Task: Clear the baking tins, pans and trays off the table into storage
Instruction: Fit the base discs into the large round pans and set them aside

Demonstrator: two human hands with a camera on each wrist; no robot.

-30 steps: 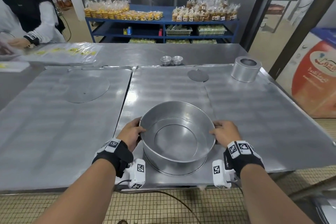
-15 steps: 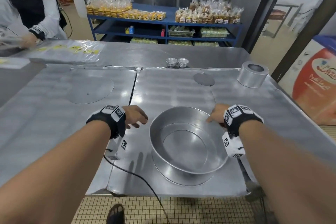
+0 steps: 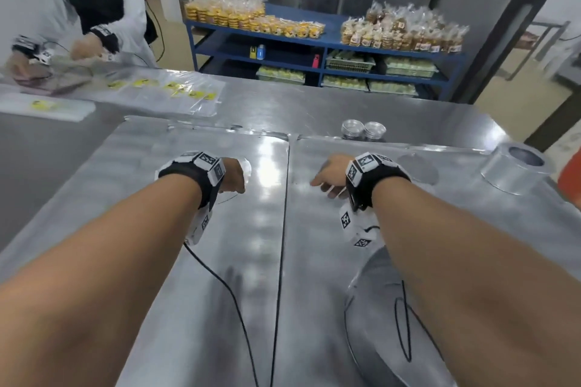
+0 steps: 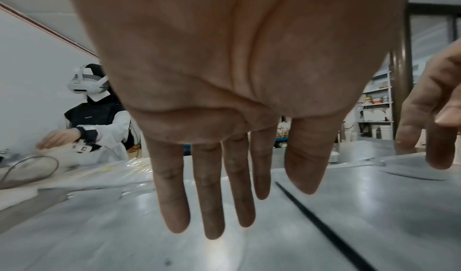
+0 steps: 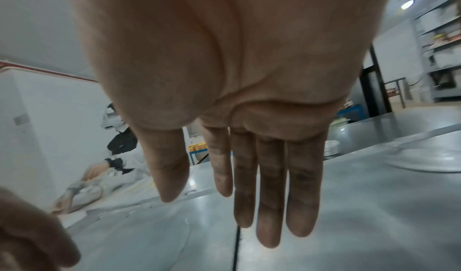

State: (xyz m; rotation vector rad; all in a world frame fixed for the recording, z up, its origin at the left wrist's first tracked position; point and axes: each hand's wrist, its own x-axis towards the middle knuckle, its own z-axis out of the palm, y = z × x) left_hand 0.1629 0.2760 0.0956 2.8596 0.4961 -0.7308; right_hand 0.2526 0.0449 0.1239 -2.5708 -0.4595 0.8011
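Both my arms reach forward over two large flat steel trays (image 3: 201,276) lying side by side. My left hand (image 3: 234,177) hovers with straight, empty fingers (image 4: 212,206) over a thin round disc (image 3: 246,166) on the left tray. My right hand (image 3: 330,181) is also empty, fingers (image 5: 269,206) straight, just right of the seam between the trays. A wide round baking pan (image 3: 371,308) sits near the table's front edge, partly hidden under my right forearm. Farther right lie a smaller disc (image 3: 419,168) and a tall ring tin (image 3: 515,171).
Two stacks of small foil cups (image 3: 363,130) stand behind the right tray. Another person (image 3: 103,6) works with plastic bags (image 3: 163,91) at the far left of the table. A blue shelf (image 3: 314,50) of packed goods stands behind. Black cables (image 3: 220,286) trail from my wrists.
Both hands let go of the wide round pan and moved forward across the trays. The pan stays near the front edge, now under my right forearm.
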